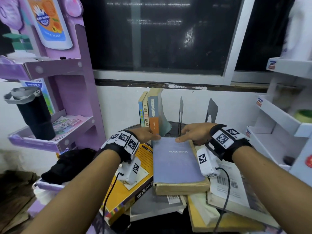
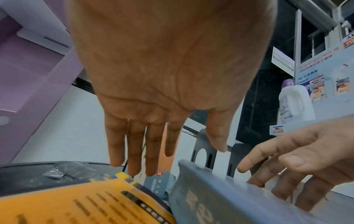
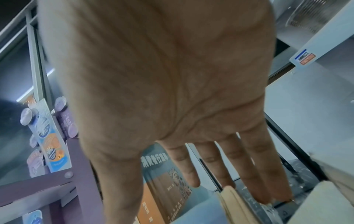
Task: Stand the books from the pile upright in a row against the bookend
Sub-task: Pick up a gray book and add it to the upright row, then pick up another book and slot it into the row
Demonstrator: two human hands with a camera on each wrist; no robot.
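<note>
A thick lavender-blue book point(image 1: 175, 162) lies flat on top of the pile; in the left wrist view its spine point(image 2: 210, 197) fills the lower right. My left hand point(image 1: 154, 135) hovers at the book's far left corner, fingers point(image 2: 149, 151) straight and spread, holding nothing. My right hand point(image 1: 181, 136) is at the far edge with its thumb on the cover and its straight fingers point(image 3: 249, 174) reaching past that edge. Three books point(image 1: 149, 112) stand leaning at the back left. Two dark metal bookends point(image 1: 180, 110) point(image 1: 211, 110) stand to their right.
A yellow book point(image 1: 128, 186) and other flat books with barcodes point(image 1: 226, 181) make up the pile. A purple display shelf point(image 1: 67, 98) with a black tumbler point(image 1: 33, 115) stands left. White shelving point(image 1: 278, 124) stands right. Black cloth point(image 1: 67, 164) lies at the left.
</note>
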